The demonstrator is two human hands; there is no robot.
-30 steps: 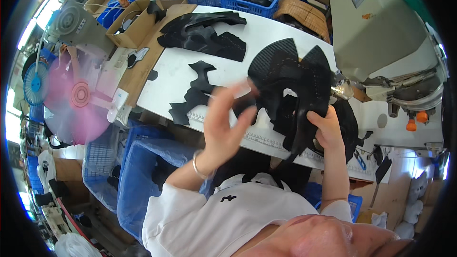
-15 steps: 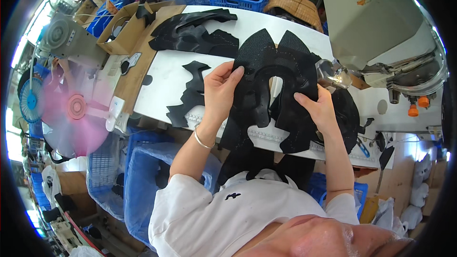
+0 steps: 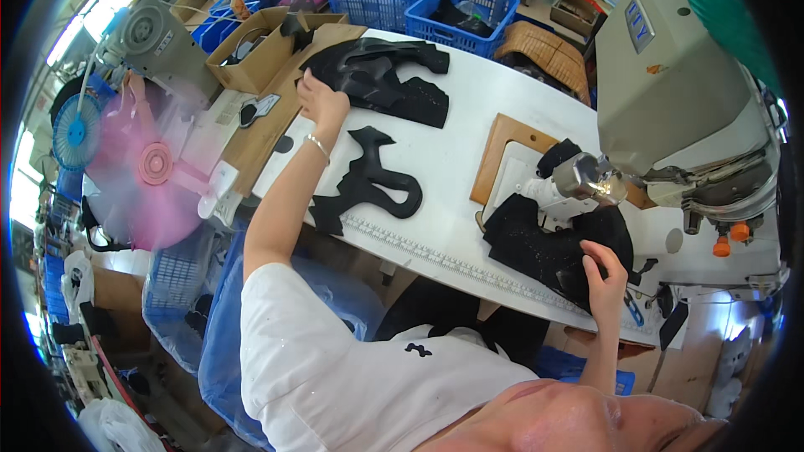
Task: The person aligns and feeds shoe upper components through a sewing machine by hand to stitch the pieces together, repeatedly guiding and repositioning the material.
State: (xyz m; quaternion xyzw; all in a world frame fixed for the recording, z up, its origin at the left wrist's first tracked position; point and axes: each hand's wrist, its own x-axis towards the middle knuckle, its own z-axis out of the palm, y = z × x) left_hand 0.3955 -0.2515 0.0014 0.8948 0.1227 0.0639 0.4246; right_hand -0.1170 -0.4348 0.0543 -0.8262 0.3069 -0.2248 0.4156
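Left grip (image 3: pixel 325 106) observed at the near-left edge of the stacked black pieces (image 3: pixel 394 84), on the far part of the white surface (image 3: pixel 456 163). Fingertips are lost against the dark material; whether an edge is pinched or only touched cannot be told. Right grip (image 3: pixel 605 278) noted with bent fingers beside the black workpiece (image 3: pixel 532 243), which lies around the base of the grey machine (image 3: pixel 670 75), below the shiny metal part (image 3: pixel 590 177). Contact seems likely, perhaps for steadying, but a firm hold cannot be confirmed.

A looped black piece (image 3: pixel 368 176) is laid apart, nearer the ruler strip (image 3: pixel 435 257); separation from the stack presumably keeps its outline free. The stack appears to be placed within left-side reach, clear of the machine.

Layers in the stack cannot be counted. Part of the workpiece is covered by the machine's metal part. Fan (image 3: pixel 155 163) blades are blurred; the machine's upper end is cut off.
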